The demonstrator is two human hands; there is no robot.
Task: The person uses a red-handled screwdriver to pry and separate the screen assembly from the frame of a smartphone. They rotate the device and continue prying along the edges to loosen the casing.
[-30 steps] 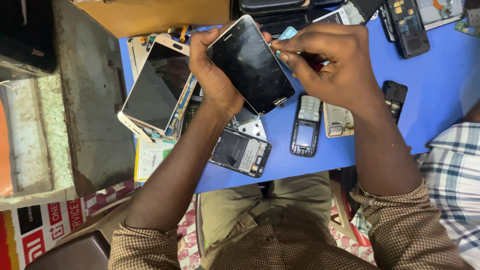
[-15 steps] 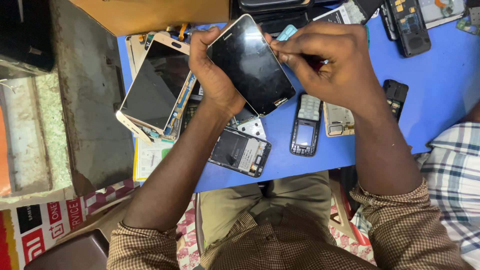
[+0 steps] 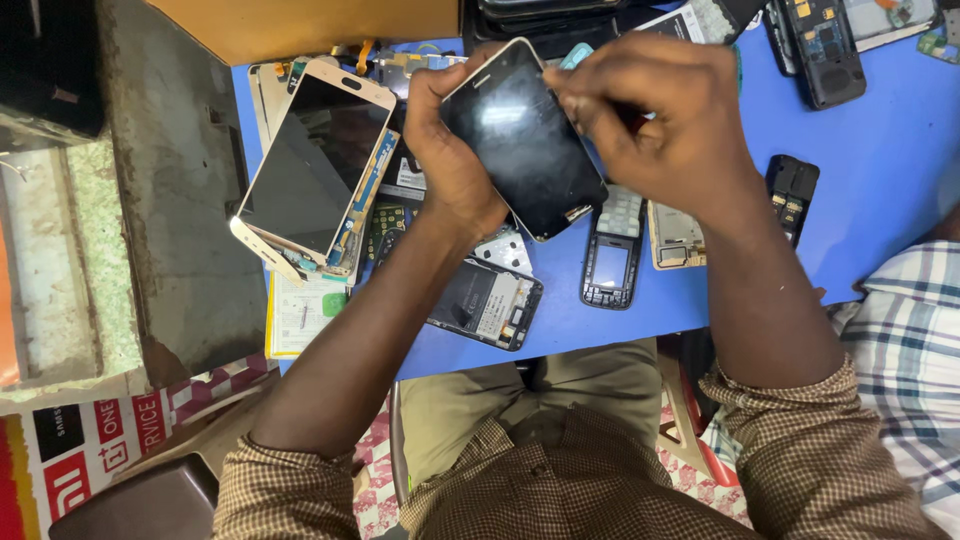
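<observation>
The person is holding a black smartphone (image 3: pixel 522 137) up above the blue bench (image 3: pixel 880 170), screen facing upward and tilted. The left hand (image 3: pixel 450 150) is cupping the phone from its left edge, fingers wrapped around the side and gripping it. The right hand (image 3: pixel 650 120) is sitting at the phone's upper right edge, fingers pinched closed there; something small and teal (image 3: pixel 575 55) is peeking out beside them, but I cannot tell whether it is being held.

The phone looks light, stiff and glossy, so probably slippery, and the glass front seems fragile; taking it by the side edges, as the left hand is doing, looks the safest hold.

Left of the phone, a gold-framed screen panel (image 3: pixel 315 165) is lying on loose parts. Below the phone, a keypad handset frame (image 3: pixel 610 255) and an opened phone body (image 3: pixel 487 303) are resting on the bench.
</observation>
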